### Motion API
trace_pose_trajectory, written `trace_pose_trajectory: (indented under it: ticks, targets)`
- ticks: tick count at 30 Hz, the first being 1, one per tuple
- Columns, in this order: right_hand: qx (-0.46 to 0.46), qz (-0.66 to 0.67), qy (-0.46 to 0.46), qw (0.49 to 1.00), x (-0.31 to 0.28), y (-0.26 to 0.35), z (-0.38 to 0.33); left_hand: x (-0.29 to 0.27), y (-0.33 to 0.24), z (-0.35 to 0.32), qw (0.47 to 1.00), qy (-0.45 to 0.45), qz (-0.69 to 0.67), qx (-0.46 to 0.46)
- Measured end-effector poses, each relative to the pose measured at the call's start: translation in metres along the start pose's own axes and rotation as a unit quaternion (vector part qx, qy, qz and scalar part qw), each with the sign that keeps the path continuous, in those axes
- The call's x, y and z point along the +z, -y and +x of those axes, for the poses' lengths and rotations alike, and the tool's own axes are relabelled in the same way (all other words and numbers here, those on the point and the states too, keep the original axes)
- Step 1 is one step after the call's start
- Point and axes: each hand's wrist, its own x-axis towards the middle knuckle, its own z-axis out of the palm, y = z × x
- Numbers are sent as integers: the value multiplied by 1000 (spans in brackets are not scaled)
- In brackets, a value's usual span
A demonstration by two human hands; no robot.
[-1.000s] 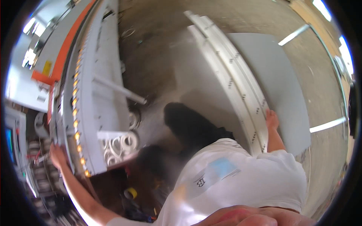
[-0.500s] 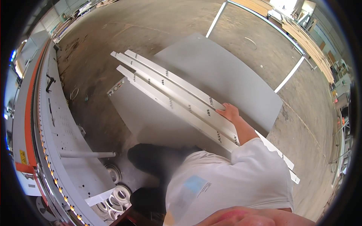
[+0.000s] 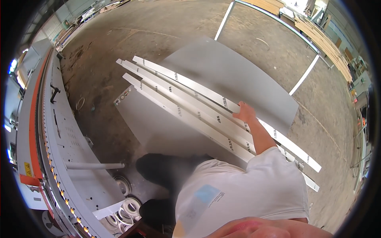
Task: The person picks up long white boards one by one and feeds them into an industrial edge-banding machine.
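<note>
My right hand (image 3: pixel 245 112) is closed around the far edge of a long white board strip (image 3: pixel 198 88), thumb on the near side and fingers over the edge. This strip lies outermost in a group of several long white strips (image 3: pixel 186 100) with dark printed marks. They run slantwise from the upper left to the lower right, over a large grey panel (image 3: pixel 238 71). A narrow gap shows between the held strip and the one beside it. My sleeve and forearm hide part of the strips toward their lower right ends. My left hand is out of sight.
Along the left stands a long grey machine (image 3: pixel 75 131) with an orange band and a protruding round bar (image 3: pixel 95 166). Rolls of pale edging (image 3: pixel 129 208) lie near my feet. Beyond the panel, a white metal frame (image 3: pixel 278 19) borders the concrete floor, with stacked boards (image 3: pixel 323 41) behind.
My right hand has moved slightly right and away. The outermost strip has shifted to the right with it, apart from its neighbours.
</note>
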Motion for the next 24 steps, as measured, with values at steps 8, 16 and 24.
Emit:
trace_pose_trajectory:
  ticks: [8,16,24]
  targets:
    - [-29,-64,-120,990,-51,8,9,-4,-3,0,1000,-17,-12,13]
    - [-126,-23,-320,939,-142,58,13,-10,-12,13,994,-73,-61,56]
    - [-236,43,-465,852,-243,176,-17,-67,-108,20,888,-290,-226,275]
